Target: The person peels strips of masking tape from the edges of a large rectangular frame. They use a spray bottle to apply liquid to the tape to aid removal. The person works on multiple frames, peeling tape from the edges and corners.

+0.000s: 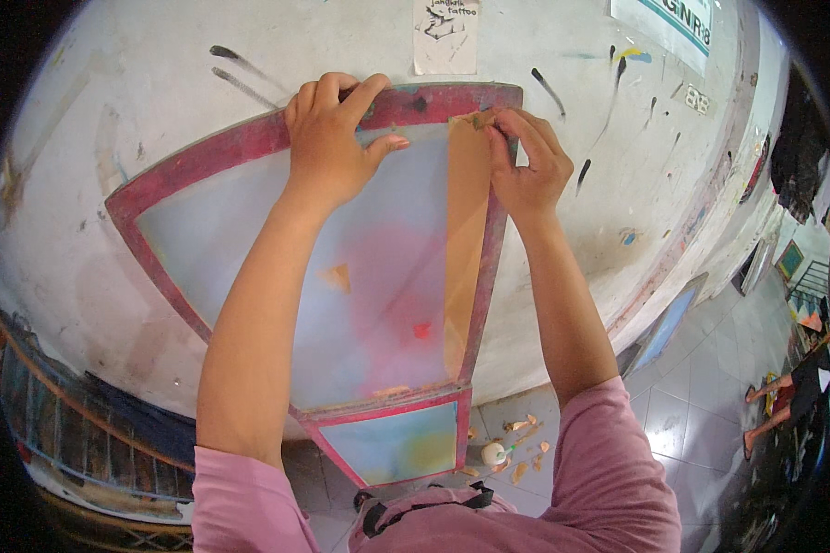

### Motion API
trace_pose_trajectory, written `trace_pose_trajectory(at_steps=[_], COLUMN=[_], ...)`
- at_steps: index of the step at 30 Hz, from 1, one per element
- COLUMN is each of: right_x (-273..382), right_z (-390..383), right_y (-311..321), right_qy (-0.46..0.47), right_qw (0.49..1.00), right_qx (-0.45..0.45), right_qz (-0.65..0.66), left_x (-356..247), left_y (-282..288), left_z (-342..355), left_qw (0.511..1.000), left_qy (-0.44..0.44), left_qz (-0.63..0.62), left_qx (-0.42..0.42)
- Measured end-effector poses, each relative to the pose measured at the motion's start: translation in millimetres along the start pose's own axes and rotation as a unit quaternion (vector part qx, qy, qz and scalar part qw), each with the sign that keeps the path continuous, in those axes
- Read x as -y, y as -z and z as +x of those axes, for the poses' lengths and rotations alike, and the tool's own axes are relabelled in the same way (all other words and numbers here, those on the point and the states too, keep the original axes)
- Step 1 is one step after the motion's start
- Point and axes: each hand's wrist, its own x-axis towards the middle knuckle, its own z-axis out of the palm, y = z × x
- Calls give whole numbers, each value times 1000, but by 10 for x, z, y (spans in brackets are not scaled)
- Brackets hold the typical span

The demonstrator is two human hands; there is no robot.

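Note:
A screen-printing frame [203, 158] with worn red-pink bars stands upright before me against the pale wall. Its bluish mesh [249, 221] carries pink and red stains and a small tan scrap [337, 276]. My left hand [327, 147] grips the top bar, fingers curled over it and thumb stretched across the upper mesh. Along the right side of the mesh runs a long strip of brown tape [465, 258]. My right hand [533, 170] pinches the strip's upper end near the top right corner. Below is a smaller red-edged panel [392, 441]; whether it is joined cannot be told.
Crumpled tan scraps [524, 468] lie on the tiled floor beside a white cup [494, 453] with a green straw. A blue panel [669, 327] leans by the wall at right. Another person's legs [770, 387] show at far right. A dark slatted rack [101, 452] stands at lower left.

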Motion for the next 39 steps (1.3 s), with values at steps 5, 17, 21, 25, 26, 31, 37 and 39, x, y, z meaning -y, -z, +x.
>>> trace_pose_trajectory(at_steps=[5, 17, 21, 25, 26, 31, 37, 39], right_x=[-57, 194, 184, 102, 77, -2, 191, 242], right_z=[-34, -1, 2, 44, 51, -32, -124, -119], right_y=[14, -86, -150, -152, -154, -125, -124, -148], right_qy=[5, -83, -96, -105, -99, -29, -33, -45], right_qw=[998, 992, 994, 993, 993, 997, 999, 999], right_qx=[58, 55, 23, -45, -65, -59, -10, -4], right_qz=[13, 72, 36, 26, 29, -31, 15, 20], left_x=[5, 10, 19, 20, 21, 24, 49, 59], left_y=[-13, -28, -36, -33, -35, -36, -55, -61], left_z=[-13, -2, -4, -12, -9, -7, -9, -8], left_qw=[1000, 1000, 1000, 1000, 1000, 1000, 999, 999], left_qy=[-1, 3, 2, 0, -3, -12, -31, -26], left_qz=[2, -17, -10, -9, -2, 6, 3, 4], left_qx=[-1, -7, -11, -9, -12, -14, -38, -34])
